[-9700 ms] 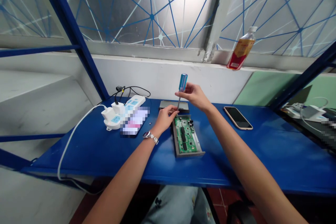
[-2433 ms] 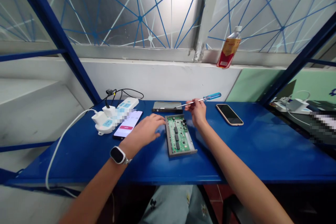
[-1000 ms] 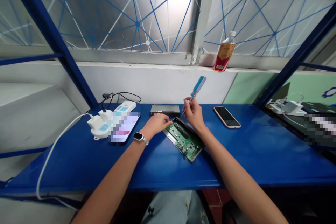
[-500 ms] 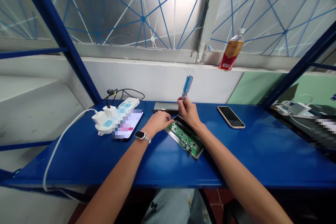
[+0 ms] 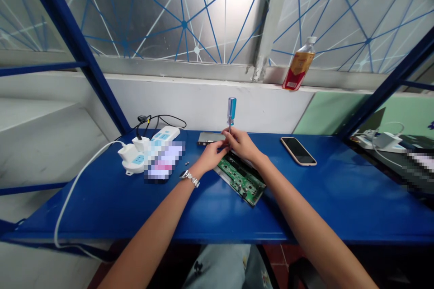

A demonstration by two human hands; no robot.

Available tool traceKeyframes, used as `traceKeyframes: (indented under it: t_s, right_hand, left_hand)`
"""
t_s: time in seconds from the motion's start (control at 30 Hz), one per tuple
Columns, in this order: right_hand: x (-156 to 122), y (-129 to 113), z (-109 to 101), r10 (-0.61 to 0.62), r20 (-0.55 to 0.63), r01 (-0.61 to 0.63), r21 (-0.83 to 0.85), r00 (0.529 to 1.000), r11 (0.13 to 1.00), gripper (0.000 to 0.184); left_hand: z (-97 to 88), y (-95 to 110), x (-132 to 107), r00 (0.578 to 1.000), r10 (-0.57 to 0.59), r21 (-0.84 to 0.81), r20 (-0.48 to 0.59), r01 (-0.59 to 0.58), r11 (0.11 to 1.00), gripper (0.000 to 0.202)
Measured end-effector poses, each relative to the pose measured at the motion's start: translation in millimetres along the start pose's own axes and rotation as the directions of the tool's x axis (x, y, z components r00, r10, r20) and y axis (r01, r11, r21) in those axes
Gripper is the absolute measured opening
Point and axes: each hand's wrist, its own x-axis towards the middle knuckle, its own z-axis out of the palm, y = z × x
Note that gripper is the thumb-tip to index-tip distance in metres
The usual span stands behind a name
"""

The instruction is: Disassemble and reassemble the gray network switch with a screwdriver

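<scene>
A green circuit board in a grey metal tray [image 5: 242,179] lies turned at an angle on the blue table [image 5: 332,198]. My right hand [image 5: 241,145] is closed round the shaft of a blue-handled screwdriver [image 5: 231,111], which stands upright over the board's far corner. My left hand [image 5: 213,154], with a watch on its wrist, touches the tray's far left corner right next to the right hand; its fingers are curled at the screwdriver's tip. A grey metal cover [image 5: 209,138] lies just behind both hands.
A white power strip [image 5: 149,146] with plugs and a trailing white cable sits at the left, a blurred phone [image 5: 164,162] beside it. Small screws [image 5: 186,162] lie near that phone. Another phone [image 5: 298,151] lies at the right. A bottle [image 5: 299,66] stands on the window sill.
The screwdriver has swung from horizontal to tilted, then upright. The board tray was turned at an angle. My left hand moved in from the table to the tray's far corner.
</scene>
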Motion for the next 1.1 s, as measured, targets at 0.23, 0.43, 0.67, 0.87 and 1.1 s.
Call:
traceKeyframes:
  t_s: [0.23,0.43,0.67,0.87,1.1]
  right_hand:
    - [1.4,-5.0,0.4,0.030,-0.116,-0.038,-0.067,0.993,0.997,0.019]
    - [13.5,-25.9,-7.1,0.036,-0.369,-0.108,-0.176,0.929,0.978,0.042]
    - [17.9,-35.1,-7.5,-0.008,-0.443,-0.117,-0.253,0.897,0.960,0.049]
    - [16.7,-40.8,-9.1,-0.002,-0.390,-0.138,-0.330,0.921,0.934,0.037]
    - [16.4,-45.3,-12.5,0.046,-0.461,-0.247,-0.385,0.886,0.889,0.047]
  left_hand:
    - [9.2,3.7,1.9,0.996,-0.035,0.018,-0.085,0.037,0.999,0.031]
    - [11.7,4.5,-0.8,0.994,-0.060,-0.007,-0.086,0.060,0.998,0.028]
    - [15.0,10.2,-4.5,0.988,-0.073,0.030,-0.133,0.077,0.997,0.027]
    - [17.7,10.3,-9.1,0.987,-0.009,0.106,-0.159,0.026,0.994,0.027]
    - [18.8,5.2,-10.0,0.986,0.011,0.117,-0.166,0.008,0.993,0.026]
